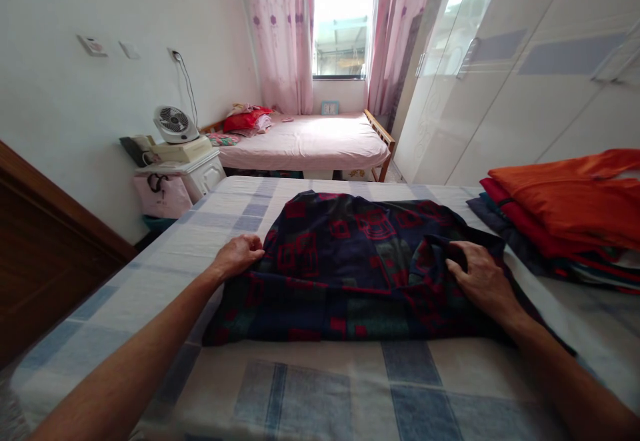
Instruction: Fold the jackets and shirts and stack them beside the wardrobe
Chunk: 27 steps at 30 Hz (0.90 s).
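Observation:
A dark navy garment [345,254] with red and green squares lies partly folded on the checked bedsheet [300,387], its near part turned over into a wide band. At its left edge, my left hand [239,255] is closed, with thumb and fingers pinching the cloth. My right hand [483,277] has its fingers curled over a raised fold at the right side of the garment. The fingertips there are partly hidden by the cloth. Whether the garment is a shirt or something else is hard to tell.
Folded clothes, orange on top [565,194], are stacked on the bed at the right. Beyond stands a second bed [320,141] with a pink sheet. A small fan [175,124] sits on a box on the white cabinet [207,173]. White wardrobe doors [500,94] line the right.

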Motion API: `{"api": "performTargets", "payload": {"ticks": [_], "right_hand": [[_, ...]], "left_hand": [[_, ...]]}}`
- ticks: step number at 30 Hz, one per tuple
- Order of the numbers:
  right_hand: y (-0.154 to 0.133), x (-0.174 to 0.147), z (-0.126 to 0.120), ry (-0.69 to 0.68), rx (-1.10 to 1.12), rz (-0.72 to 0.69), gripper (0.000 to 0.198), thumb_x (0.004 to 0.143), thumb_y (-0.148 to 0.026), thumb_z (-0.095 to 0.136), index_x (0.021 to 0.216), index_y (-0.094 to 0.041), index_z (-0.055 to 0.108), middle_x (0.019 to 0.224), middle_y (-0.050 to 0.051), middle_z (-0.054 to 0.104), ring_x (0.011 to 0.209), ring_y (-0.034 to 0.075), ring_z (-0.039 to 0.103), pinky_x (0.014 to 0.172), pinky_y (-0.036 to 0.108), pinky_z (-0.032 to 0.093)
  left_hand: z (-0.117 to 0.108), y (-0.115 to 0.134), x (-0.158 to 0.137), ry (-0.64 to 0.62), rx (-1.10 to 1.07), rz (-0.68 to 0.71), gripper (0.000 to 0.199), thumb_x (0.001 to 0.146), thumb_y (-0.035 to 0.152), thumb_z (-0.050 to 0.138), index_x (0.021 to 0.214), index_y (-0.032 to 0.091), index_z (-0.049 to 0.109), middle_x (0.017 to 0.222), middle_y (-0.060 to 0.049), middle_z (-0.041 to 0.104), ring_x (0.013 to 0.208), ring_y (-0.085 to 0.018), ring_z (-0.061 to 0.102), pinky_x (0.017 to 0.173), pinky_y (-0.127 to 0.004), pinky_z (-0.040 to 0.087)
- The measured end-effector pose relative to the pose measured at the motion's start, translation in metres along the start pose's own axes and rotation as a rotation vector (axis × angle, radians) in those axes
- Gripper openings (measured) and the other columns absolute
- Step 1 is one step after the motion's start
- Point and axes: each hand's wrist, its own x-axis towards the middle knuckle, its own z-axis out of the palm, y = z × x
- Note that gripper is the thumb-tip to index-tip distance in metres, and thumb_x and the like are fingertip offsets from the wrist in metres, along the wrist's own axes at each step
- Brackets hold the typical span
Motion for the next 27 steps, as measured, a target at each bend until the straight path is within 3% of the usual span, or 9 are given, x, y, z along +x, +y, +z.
{"api": "performTargets", "payload": {"ticks": [7,10,12,14,16,18,21,24,27], "right_hand": [[0.006,-0.010,0.010,-0.014,-0.008,0.046,0.041,0.085,-0.039,0.042,0.119,-0.019,0.054,0.124,0.011,0.056,0.114,0.029,0.053,0.094,0.046,0.044],[0.007,-0.007,0.007,-0.023,0.020,0.048,0.042,0.085,-0.040,0.042,0.119,-0.017,0.054,0.124,0.012,0.057,0.115,0.029,0.053,0.095,0.044,0.043],[0.008,0.000,0.002,-0.021,0.048,0.073,0.047,0.086,-0.042,0.042,0.121,-0.013,0.054,0.123,0.015,0.056,0.114,0.029,0.054,0.095,0.042,0.044],[0.009,0.009,-0.004,-0.008,0.041,0.119,0.054,0.085,-0.045,0.044,0.125,-0.010,0.051,0.126,0.018,0.054,0.111,0.029,0.056,0.092,0.040,0.045],[0.008,0.019,-0.011,-0.032,-0.005,0.154,0.059,0.082,-0.047,0.048,0.128,-0.010,0.050,0.124,0.019,0.056,0.106,0.029,0.059,0.087,0.038,0.047],[0.007,0.026,-0.018,-0.142,-0.032,0.150,0.049,0.080,-0.043,0.052,0.119,-0.014,0.058,0.112,0.014,0.064,0.097,0.027,0.063,0.081,0.035,0.048],[0.007,0.031,-0.033,-0.245,0.023,0.131,0.025,0.080,-0.032,0.051,0.093,-0.020,0.067,0.086,0.005,0.071,0.081,0.021,0.065,0.073,0.030,0.047],[0.007,0.037,-0.056,-0.126,0.145,0.150,0.020,0.078,-0.031,0.052,0.087,-0.021,0.067,0.079,0.002,0.070,0.073,0.017,0.064,0.067,0.026,0.045],[0.000,0.055,-0.074,-0.002,0.266,0.120,0.020,0.078,-0.033,0.054,0.088,-0.020,0.067,0.078,0.002,0.070,0.071,0.016,0.063,0.064,0.025,0.045]], "left_hand": [[-0.012,-0.026,-0.011,0.154,0.204,-0.242,0.024,0.077,0.033,0.040,0.080,0.018,0.058,0.074,-0.012,0.065,0.073,-0.028,0.063,0.058,-0.031,0.040],[-0.017,-0.024,-0.018,0.164,0.235,-0.232,0.023,0.079,0.032,0.041,0.083,0.018,0.059,0.082,-0.012,0.066,0.075,-0.027,0.063,0.059,-0.032,0.042],[-0.018,-0.014,-0.026,0.208,0.225,-0.169,0.028,0.083,0.032,0.037,0.095,0.017,0.058,0.099,-0.012,0.064,0.083,-0.025,0.063,0.067,-0.032,0.045],[-0.017,-0.002,-0.036,0.229,0.143,0.015,0.033,0.086,0.037,0.036,0.103,0.019,0.057,0.111,-0.009,0.061,0.093,-0.022,0.061,0.079,-0.032,0.046],[-0.012,0.007,-0.046,0.154,0.032,0.278,0.036,0.086,0.045,0.041,0.106,0.022,0.059,0.115,-0.006,0.060,0.101,-0.020,0.059,0.090,-0.031,0.043],[-0.005,0.011,-0.056,0.035,-0.016,0.479,0.040,0.083,0.051,0.050,0.111,0.025,0.061,0.117,-0.004,0.059,0.107,-0.021,0.056,0.095,-0.031,0.041],[0.004,0.010,-0.065,-0.059,0.044,0.541,0.041,0.079,0.048,0.057,0.116,0.029,0.061,0.107,-0.003,0.063,0.101,-0.021,0.057,0.089,-0.031,0.045],[0.003,0.005,-0.071,-0.094,0.074,0.546,0.023,0.084,0.040,0.051,0.091,0.027,0.069,0.089,-0.002,0.064,0.088,-0.020,0.058,0.079,-0.029,0.047],[-0.002,-0.002,-0.072,-0.106,0.019,0.502,0.025,0.083,0.042,0.048,0.079,0.025,0.067,0.097,-0.002,0.066,0.091,-0.020,0.061,0.081,-0.028,0.047]]}}
